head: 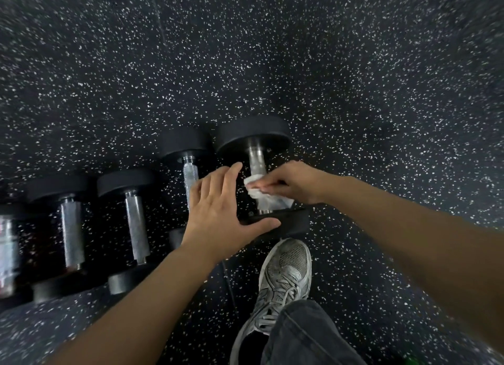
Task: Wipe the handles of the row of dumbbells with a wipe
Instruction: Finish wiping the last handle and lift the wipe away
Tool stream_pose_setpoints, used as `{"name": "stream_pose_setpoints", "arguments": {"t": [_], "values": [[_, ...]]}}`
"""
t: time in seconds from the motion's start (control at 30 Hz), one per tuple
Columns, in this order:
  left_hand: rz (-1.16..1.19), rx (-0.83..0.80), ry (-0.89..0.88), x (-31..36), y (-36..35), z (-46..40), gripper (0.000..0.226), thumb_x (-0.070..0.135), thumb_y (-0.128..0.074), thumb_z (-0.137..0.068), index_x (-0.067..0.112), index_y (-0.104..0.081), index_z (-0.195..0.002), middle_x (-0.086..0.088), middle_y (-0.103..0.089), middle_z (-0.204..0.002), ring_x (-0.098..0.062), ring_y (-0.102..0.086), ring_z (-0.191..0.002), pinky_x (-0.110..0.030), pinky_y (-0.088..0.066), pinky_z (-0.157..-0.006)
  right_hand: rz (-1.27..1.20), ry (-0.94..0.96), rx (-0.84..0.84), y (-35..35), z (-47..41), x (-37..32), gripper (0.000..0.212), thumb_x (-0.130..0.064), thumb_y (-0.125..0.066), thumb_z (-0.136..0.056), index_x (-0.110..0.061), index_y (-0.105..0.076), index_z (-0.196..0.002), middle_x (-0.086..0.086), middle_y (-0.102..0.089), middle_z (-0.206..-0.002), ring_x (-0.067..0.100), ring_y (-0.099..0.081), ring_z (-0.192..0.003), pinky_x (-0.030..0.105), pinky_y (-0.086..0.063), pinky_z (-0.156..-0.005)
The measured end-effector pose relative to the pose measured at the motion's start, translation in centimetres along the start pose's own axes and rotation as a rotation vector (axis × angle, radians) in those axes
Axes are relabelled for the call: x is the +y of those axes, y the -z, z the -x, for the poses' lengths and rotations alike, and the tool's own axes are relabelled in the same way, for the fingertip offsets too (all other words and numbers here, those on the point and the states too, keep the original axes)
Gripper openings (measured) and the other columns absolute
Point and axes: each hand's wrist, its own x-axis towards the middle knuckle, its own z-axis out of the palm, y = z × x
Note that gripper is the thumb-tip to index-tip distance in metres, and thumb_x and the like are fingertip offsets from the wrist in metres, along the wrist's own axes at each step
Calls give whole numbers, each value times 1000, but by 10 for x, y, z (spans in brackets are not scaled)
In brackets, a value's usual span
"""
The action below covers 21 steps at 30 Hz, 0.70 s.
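A row of black dumbbells with metal handles lies on the speckled floor. The rightmost dumbbell (255,135) is the largest. My right hand (291,180) is shut on a white wipe (266,197) pressed around that dumbbell's handle (256,160). My left hand (221,212) is spread open, with its thumb resting on the near head (286,224) of the same dumbbell. Its fingers hide the lower part of the neighbouring thin handle (190,173). Further left lie two more handles (137,228) (72,233), and a blurred one (6,252) at the frame's edge.
A grey sneaker (283,280) and a dark trouser leg (302,337) stand just below the rightmost dumbbell. Black rubber flooring with white flecks (272,64) stretches beyond and to the right of the row.
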Motion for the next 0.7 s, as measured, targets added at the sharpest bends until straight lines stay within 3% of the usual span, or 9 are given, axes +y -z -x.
{"name": "stream_pose_setpoints", "arguments": {"t": [0.13,0.27,0.4,0.47,0.53,0.6,0.7], "values": [[-140,5,-65,-6,37,10,124,101,-39,-70,28,-3,-164,1,-22,-167,-21,-14,-157,-47,-2,-130,44,-15,-165,9,11,-33,31,-29,-58,-103,-28,-66,-133,-4,-70,-129,1,-61,-99,15,-43,-85],[-212,100,-115,-11,91,30,119,99,-38,-73,26,-13,-163,1,-31,-163,-20,-24,-154,-47,-11,-129,-66,19,-10,34,35,-80,38,-37,-51,-106,-39,-55,-144,-5,-62,-143,14,-60,-123,33,-46,-104],[-231,220,-127,-12,152,58,118,99,-35,-73,24,-21,-163,0,-37,-160,-20,-29,-149,-46,-12,-127,-149,122,218,66,68,-140,40,-46,-51,-103,-57,-47,-141,9,-73,-114,23,-69,-101,43,-52,-97],[-248,280,-136,-11,186,78,116,98,-36,-75,24,-22,-163,-2,-39,-158,-22,-32,-148,-49,-15,-127,-159,171,295,87,90,-177,42,-40,-53,-104,-53,-48,-143,-8,-73,-121,6,-68,-100,32,-52,-95],[-268,345,-158,-10,220,101,114,98,-37,-77,22,-26,-162,-3,-42,-156,-25,-38,-145,-52,-20,-125,-145,215,342,106,115,-217,42,-33,-55,-105,-47,-50,-144,-28,-65,-77,-7,-56,-63,12,-42,-69],[-303,389,-168,-11,254,127,113,99,-37,-78,23,-26,-162,-2,-44,-154,-25,-41,-144,-52,-22,-124,-107,260,389,117,137,-257,43,-31,-57,-104,-45,-49,-143,-22,-49,-55,-3,-46,-50,11,-36,-57],[-354,448,-169,-17,304,171,112,97,-40,-78,23,-27,-161,-2,-45,-154,-24,-39,-145,-49,-19,-124,-60,333,454,125,157,-316,44,-34,-59,-103,-44,-49,-144,-24,-47,-55,-3,-44,-51,12,-35,-57]]}}
